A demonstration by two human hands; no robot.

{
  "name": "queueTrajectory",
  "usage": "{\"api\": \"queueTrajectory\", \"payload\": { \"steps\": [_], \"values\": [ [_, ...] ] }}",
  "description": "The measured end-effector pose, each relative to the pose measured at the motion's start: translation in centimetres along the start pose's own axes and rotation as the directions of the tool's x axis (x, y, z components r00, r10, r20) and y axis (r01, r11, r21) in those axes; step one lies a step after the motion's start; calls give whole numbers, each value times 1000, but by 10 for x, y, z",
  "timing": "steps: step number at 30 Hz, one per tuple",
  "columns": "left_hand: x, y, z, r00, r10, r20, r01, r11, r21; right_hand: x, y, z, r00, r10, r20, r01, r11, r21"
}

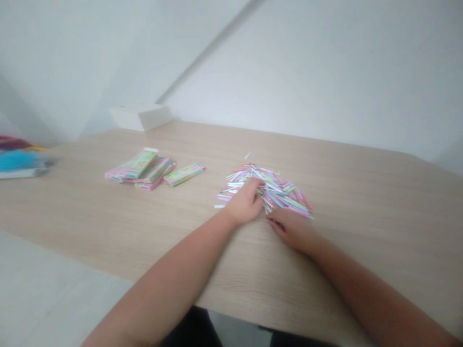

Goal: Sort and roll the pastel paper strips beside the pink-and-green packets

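Observation:
A heap of thin pastel paper strips (pixel 278 190) in pink, green, white and blue lies on the wooden table (pixel 361 202). My left hand (pixel 245 202) rests on the heap's near left side with its fingers curled into the strips. My right hand (pixel 291 229) lies on the table just in front of the heap, fingers drawn together and touching its near edge. Whether either hand has strips pinched is hidden.
A stack of flat pink and green packets (pixel 139 168) lies to the left, one green packet (pixel 184 174) beside it. A white box (pixel 142 115) stands at the back by the wall. Blurred colourful items (pixel 20 161) sit at the far left edge.

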State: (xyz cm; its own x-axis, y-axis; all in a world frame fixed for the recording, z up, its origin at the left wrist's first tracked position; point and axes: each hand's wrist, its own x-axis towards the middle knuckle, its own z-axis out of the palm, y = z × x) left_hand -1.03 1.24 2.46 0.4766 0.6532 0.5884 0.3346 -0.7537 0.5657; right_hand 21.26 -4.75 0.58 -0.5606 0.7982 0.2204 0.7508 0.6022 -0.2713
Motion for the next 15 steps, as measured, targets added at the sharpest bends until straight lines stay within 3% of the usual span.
{"api": "queueTrajectory", "payload": {
  "steps": [5, 8, 15],
  "values": [
    [2, -22, -2, 998, -35, -55, 31, 996, -78, 0, 2, 3, 1000, 9, -2, -9, 1000, -16],
    [3, -34, 1, 994, 2, -110, -7, 999, -43, 0, 4, 6, 1000, 13, -9, -13, 1000, -22],
    [5, -41, 1, 992, 62, -111, -63, 998, -2, -2, 4, 6, 999, 16, -28, -17, 999, -39]
  ]
}}
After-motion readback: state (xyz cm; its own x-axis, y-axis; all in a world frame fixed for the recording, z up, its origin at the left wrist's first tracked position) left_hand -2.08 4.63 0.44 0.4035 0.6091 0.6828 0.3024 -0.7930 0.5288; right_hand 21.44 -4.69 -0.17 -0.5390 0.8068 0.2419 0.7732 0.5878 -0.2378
